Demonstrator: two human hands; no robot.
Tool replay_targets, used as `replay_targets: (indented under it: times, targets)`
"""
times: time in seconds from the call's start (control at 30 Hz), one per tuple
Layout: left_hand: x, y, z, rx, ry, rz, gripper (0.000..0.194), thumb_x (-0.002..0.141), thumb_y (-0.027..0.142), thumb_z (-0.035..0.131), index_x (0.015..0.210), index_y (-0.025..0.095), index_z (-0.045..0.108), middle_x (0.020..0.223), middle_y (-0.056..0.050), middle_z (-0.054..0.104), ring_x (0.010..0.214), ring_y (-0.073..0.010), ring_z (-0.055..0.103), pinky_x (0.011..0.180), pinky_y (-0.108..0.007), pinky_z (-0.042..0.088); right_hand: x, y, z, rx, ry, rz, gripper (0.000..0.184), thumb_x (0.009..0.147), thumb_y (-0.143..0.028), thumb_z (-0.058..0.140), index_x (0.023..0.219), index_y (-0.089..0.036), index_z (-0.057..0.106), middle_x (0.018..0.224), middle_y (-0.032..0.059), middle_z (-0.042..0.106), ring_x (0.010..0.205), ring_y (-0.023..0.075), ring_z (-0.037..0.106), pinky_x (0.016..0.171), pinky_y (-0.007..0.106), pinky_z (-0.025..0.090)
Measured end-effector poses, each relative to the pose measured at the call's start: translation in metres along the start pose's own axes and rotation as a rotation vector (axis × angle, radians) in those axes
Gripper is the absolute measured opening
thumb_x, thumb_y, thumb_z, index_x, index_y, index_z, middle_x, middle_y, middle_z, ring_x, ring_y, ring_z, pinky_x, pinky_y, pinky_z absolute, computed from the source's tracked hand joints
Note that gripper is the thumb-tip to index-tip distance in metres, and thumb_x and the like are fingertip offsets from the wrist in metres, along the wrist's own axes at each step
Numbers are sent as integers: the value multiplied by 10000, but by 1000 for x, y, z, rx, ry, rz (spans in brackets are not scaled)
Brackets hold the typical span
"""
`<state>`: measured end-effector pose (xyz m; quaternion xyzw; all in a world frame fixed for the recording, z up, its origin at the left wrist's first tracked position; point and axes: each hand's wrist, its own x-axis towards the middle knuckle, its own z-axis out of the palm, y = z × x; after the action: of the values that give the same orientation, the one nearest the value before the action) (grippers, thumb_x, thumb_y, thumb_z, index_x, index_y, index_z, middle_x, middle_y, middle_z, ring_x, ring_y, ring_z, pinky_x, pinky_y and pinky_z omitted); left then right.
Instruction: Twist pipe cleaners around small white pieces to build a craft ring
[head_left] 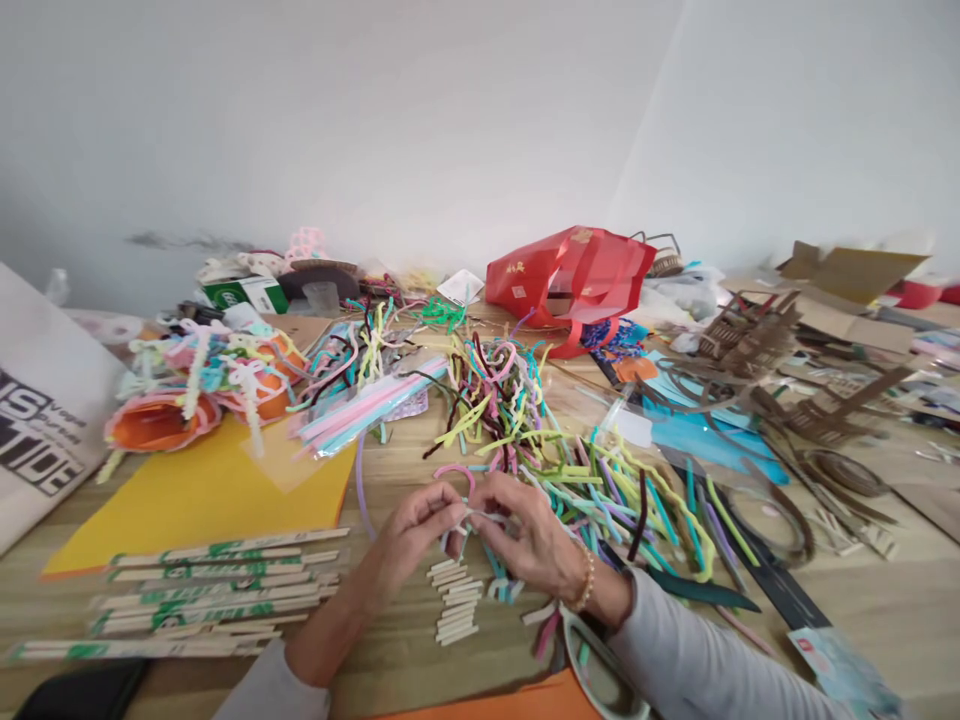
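- Left hand and right hand pinch a pale strip, mostly hidden between them.
- Looped handle: partly behind the right sleeve.
- Black object: cut off, unidentifiable.

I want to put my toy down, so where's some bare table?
The biggest bare patch is between the left forearm, short sticks and orange sheet. A smaller one lies between the purple stem and left hand. It's crowded with fuzzy stems beyond the hands and to their right.

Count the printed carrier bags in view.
2: a white lettered bag at the far left and a red gift bag lying at the back. Others may be hidden in the clutter.
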<state>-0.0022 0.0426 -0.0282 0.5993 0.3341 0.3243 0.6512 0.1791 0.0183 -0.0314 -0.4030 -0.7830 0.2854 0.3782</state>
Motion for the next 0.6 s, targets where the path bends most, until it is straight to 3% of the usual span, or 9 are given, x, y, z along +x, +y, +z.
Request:
replay_targets:
  times: [0.1, 0.2, 0.43, 0.6]
  targets:
    - [-3, 5, 4, 74, 78, 45, 227, 840, 367, 528, 732, 168, 525, 607, 17, 546, 576, -124, 515, 600, -233, 410, 6, -1, -1, 477, -85, 260, 327, 900, -459, 454, 803, -158, 538, 648, -9, 534, 540, 92, 486, 500, 199, 400]
    - [-6, 6, 8, 212, 120, 97, 214, 861, 357, 492, 751, 179, 539, 655, 7, 566, 609, -135, 530, 613, -235, 418, 9, -1, -2, 734, -174, 381, 397, 853, -524, 504, 738, -145, 538, 630, -11, 549, 494, 72, 487, 458, 176, 395]
    - [-11, -2, 6, 606, 155, 315, 154, 885, 255, 473, 806, 203, 595, 746, -3, 608, 707, -144, 559, 715, -230, 408, 8, 9, 0, 930, -217, 493, 338, 746, -462, 665, 789, -142, 563, 631, -29, 562, 463, 51, 490, 445, 154, 405]
    - [-11, 0, 5, 581, 152, 252, 168, 869, 288, 497, 770, 194, 594, 689, 3, 587, 658, -140, 542, 671, -228, 408, 7, 10, -1, 774, -193, 406, 298, 784, -434, 622, 763, -149, 539, 608, -38, 521, 474, 61, 454, 457, 171, 384]
